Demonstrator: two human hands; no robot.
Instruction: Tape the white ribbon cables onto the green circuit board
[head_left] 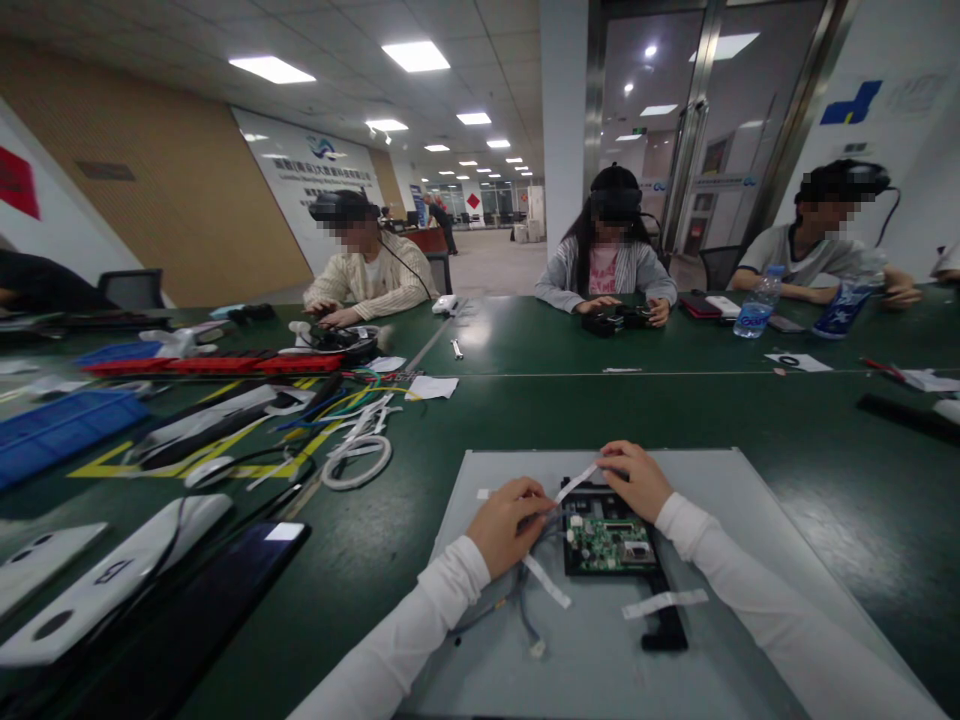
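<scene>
A strip of white tape (pixel 576 484) stretches between my two hands, just over the top edge of a green circuit board (pixel 611 543) in a black frame. My left hand (pixel 510 525) pinches the strip's lower left end, close to a bundle of grey cables (pixel 527 612). At the upper right end, the fingers of my right hand (pixel 634 480) are closed on the same strip. Two more white strips lie on the grey panel (pixel 480 480): one under my left wrist, another (pixel 664 603) across the frame's lower arm.
Left of the panel lie a coiled white cable (pixel 357 462), a dark flat screen (pixel 202 620), white housings (pixel 112 585) and a blue tray (pixel 60 435). A small wrench (pixel 457 349) and paper (pixel 433 387) lie farther back. Several people sit across the table, near water bottles (pixel 759 303).
</scene>
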